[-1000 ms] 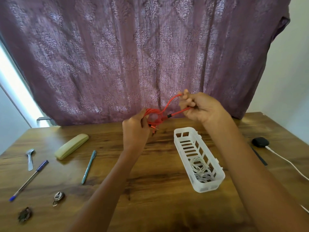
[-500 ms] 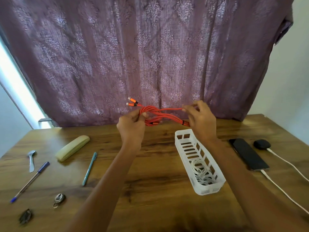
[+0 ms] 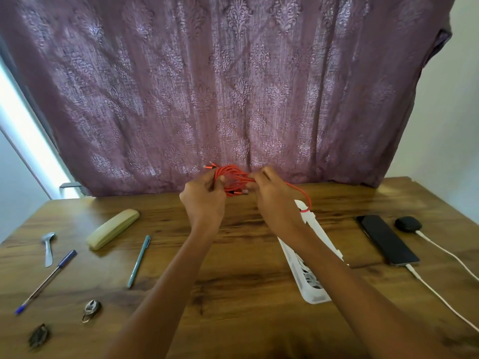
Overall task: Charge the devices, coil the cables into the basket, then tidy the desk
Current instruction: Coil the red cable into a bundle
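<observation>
L hand: up over far half of desk, fingers curled round left side of the orange cable.
R hand: level w/ the L, close beside it; fingers pinched tight on strands at right side of bundle.
Orange cable: several loops gathered, held in air betw. both hands, in front of curtain. Plug ends stick out upper left; more plug ends hang under bundle betw. my hands. One loose loop sags right, past my R wrist, over far end of basket.
Basket: white, slotted, on desk under my R forearm, mostly hidden. White coiled cable partly visible inside, near end.
Phone: dark, flat on desk, right of basket; white lead in its near end.
Earbud case: dark, just right of phone's far end; second white lead runs from it toward right edge.
Left side of desk: tan glasses case, teal pen, blue pen, spoon, small metal clip, small dark item, can't tell what.
</observation>
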The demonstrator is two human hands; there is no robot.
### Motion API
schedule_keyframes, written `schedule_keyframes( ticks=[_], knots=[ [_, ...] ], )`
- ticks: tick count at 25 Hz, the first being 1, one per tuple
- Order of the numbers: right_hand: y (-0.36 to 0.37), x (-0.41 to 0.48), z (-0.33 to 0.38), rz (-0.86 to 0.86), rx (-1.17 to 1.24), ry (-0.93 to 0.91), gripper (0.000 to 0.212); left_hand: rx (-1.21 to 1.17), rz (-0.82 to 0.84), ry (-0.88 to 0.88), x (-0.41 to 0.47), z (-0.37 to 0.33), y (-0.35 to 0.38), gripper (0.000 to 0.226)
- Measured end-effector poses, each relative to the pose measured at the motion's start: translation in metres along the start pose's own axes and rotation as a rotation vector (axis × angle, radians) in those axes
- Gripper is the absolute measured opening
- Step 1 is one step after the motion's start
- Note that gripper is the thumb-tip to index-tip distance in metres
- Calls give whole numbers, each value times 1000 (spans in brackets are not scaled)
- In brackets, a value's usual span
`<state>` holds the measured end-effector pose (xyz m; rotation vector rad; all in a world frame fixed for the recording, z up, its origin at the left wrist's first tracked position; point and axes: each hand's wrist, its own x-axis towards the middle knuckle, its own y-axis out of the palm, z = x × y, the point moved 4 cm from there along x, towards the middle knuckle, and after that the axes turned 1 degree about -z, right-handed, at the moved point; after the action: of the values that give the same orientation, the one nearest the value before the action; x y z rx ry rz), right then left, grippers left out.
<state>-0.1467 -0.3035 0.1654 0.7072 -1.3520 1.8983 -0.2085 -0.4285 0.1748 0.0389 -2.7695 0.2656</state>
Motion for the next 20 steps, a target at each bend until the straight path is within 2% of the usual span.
schedule_keyframes(
  ticks=[2, 5, 8, 10, 12, 15, 18, 20],
  knots=[
    [-7, 2, -6, 10, 70, 79, 24, 24, -20, -30, 4, 6, -4, 19],
    [-22, -2, -28, -103, 248, 246, 15, 27, -70, -82, 14, 15, -16, 18],
    [-19, -14, -58, -136, 501, 646, 19, -37, -104, -201, 22, 27, -21, 25],
    [-16, -22, -63, -191, 594, 819, 14, -221, -31, -293, 19, 32, -15, 26],
    [-15, -27, -59, -211, 586, 884, 16, -424, 70, -377, 8, 30, -4, 24],
    [-2, -31, -48, -105, 613, 956, 24, -600, 174, -442, -11, 22, 11, 22],
    [12, -27, -32, 93, 824, 1058, 15, -702, 232, -474, -24, 19, 22, 24],
    [11, -22, -18, 217, 923, 1076, 22, -760, 255, -480, -29, 19, 24, 17]
  ],
)
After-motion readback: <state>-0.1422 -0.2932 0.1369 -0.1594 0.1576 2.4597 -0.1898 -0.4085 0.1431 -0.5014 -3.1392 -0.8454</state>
